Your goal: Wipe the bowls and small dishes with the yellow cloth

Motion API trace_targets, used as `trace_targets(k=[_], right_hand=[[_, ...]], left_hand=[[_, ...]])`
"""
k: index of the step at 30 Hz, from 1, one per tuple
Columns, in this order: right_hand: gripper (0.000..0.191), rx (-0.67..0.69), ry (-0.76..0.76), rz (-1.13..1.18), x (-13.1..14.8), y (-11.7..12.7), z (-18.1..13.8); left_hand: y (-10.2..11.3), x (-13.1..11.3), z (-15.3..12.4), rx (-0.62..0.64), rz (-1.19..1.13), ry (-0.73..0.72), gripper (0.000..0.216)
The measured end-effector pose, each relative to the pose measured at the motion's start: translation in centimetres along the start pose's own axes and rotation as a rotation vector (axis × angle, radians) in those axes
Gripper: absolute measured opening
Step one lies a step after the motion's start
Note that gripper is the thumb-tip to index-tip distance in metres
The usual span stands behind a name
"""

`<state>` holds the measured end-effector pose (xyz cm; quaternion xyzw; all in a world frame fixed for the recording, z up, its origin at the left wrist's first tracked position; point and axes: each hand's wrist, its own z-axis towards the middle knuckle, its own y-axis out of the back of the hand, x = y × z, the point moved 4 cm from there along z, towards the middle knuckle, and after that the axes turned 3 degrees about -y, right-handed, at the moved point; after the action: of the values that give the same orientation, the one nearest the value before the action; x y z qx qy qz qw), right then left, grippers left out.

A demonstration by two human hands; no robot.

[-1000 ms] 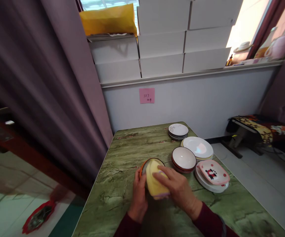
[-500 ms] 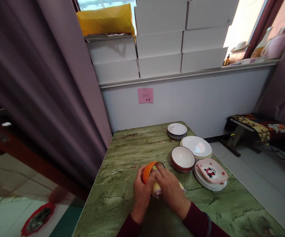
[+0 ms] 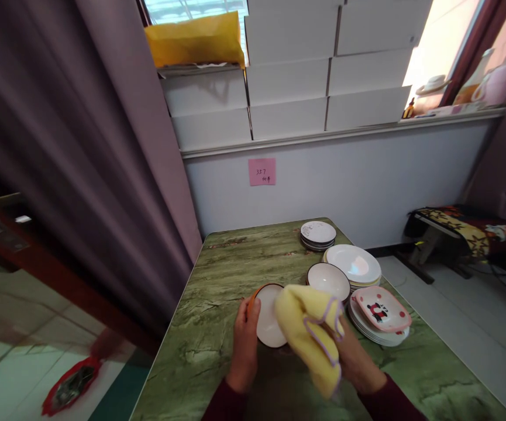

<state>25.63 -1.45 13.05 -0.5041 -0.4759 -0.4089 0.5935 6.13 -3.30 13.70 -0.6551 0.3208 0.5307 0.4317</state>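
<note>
Green marbled bench [image 3: 217, 275] fills the lower frame, set against a white wall. Along its right side stand the other dishes: a small plate stack [image 3: 318, 233] farthest off, a wide white plate [image 3: 353, 263] on its own pile, a white bowl [image 3: 328, 279] just beside it, and a pink square dish [image 3: 381, 310] on top of more plates.

Nearer, the orange-rimmed bowl [image 3: 267, 318] is tipped toward the camera, its white inside bare and free of marks. The yellow cloth [image 3: 309, 327] hangs bunched just right of it, overlapping only the rim. By the look of it, the wiping of this bowl is about done (the outside cannot be seen well enough to tell).

The left hand [image 3: 244, 345] has its fingers closed round the bowl's left rim. The right hand [image 3: 358, 365], mostly hidden under the cloth, grips it in a loose fist.
</note>
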Motion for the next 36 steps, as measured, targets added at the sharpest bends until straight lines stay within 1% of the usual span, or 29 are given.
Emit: trace_targets(k=[2, 3, 4, 5, 7, 8, 9, 10, 12, 14, 16, 18, 19, 20, 22, 23, 25, 27, 28, 29, 31, 32, 34, 36], right_hand=[[0.045, -0.119, 0.227, -0.169, 1.3, 1.2, 0.0], [0.043, -0.134, 0.369, -0.301, 2.2, 1.3, 0.0], [0.039, -0.109, 0.515, -0.458, 3.1, 1.0, -0.1], [0.034, -0.05, 0.653, -0.627, 3.7, 0.2, -0.2], [0.029, 0.088, 0.866, -0.932, 3.9, -1.7, -0.5], [0.03, 0.13, 0.93, -1.043, 3.5, -2.6, -0.6], [0.03, 0.137, 0.969, -1.12, 3.0, -3.3, -0.7], [0.03, 0.115, 0.978, -1.173, 2.4, -3.9, -0.7], [0.029, 0.033, 0.919, -1.24, 1.2, -4.8, -0.6], [0.032, 0.001, 0.779, -1.272, 0.2, -5.2, -0.4], [0.042, 0.042, 0.576, -1.241, -0.1, -5.2, -0.2], [0.051, 0.126, 0.371, -1.115, 0.2, -4.9, 0.0], [0.049, 0.179, 0.285, -1.011, 0.5, -4.6, 0.1], [0.042, 0.237, 0.212, -0.879, 0.9, -4.4, 0.1], [0.025, 0.334, 0.085, -0.548, 1.4, -3.7, 0.1], [0.02, 0.359, 0.014, -0.368, 1.4, -3.2, 0.1], [0.022, 0.338, -0.15, -0.047, 1.0, -2.2, 0.0], [0.033, 0.215, -0.265, 0.154, 0.6, -0.8, 0.0], [0.036, 0.121, -0.267, 0.201, 0.6, -0.1, 0.1], [0.038, 0.018, -0.223, 0.21, 0.8, 0.6, 0.2], [0.039, -0.151, -0.036, 0.111, 1.9, 1.5, 0.4], [0.039, -0.195, 0.067, 0.009, 2.7, 1.4, 0.4], [0.04, -0.201, 0.209, -0.272, 3.7, 0.3, 0.5], [0.038, -0.178, 0.23, -0.566, 3.9, -1.4, 0.5]], left_hand=[[-0.2, -0.4, -0.1, 0.012, -0.027, 0.022, 0.05], [-0.5, -0.6, -0.3, 0.025, -0.037, 0.028, 0.049], [-0.8, -0.8, -0.4, 0.04, -0.046, 0.033, 0.047], [-1.1, -0.9, -0.5, 0.057, -0.052, 0.035, 0.044], [-1.7, -0.8, -0.8, 0.085, -0.037, 0.028, 0.039], [-2.0, -0.7, -0.8, 0.098, -0.015, 0.018, 0.037], [-2.2, -0.6, -0.9, 0.111, 0.01, 0.004, 0.035], [-2.3, -0.5, -0.9, 0.122, 0.039, -0.013, 0.035], [-2.4, -0.3, -0.8, 0.132, 0.104, -0.053, 0.037], [-2.2, -0.4, -0.7, 0.099, 0.165, -0.1, 0.04], [-1.8, -0.5, -0.8, 0.047, 0.213, -0.143, 0.041], [-1.5, -0.5, -1.0, 0.014, 0.202, -0.146, 0.043], [-1.4, -0.3, -1.0, 0.009, 0.175, -0.128, 0.044], [-1.3, 0.0, -1.1, 0.011, 0.141, -0.1, 0.046], [-1.1, 0.6, -1.0, 0.018, 0.076, -0.037, 0.049], [-1.0, 0.8, -0.9, 0.019, 0.051, -0.013, 0.049], [-0.8, 1.0, -0.6, 0.009, 0.006, 0.01, 0.048], [-0.5, 0.7, -0.3, -0.035, -0.05, 0.02, 0.048], [-0.4, 0.5, -0.2, -0.064, -0.079, 0.026, 0.049], [-0.3, 0.3, -0.2, -0.089, -0.104, 0.033, 0.051], [-0.5, 0.0, -0.3, -0.094, -0.144, 0.05, 0.053], [-0.7, 0.0, -0.5, -0.07, -0.156, 0.056, 0.054], [-1.4, 0.4, -0.8, -0.009, -0.155, 0.064, 0.056], [-2.1, 1.1, -1.0, 0.005, -0.122, 0.045, 0.055]])
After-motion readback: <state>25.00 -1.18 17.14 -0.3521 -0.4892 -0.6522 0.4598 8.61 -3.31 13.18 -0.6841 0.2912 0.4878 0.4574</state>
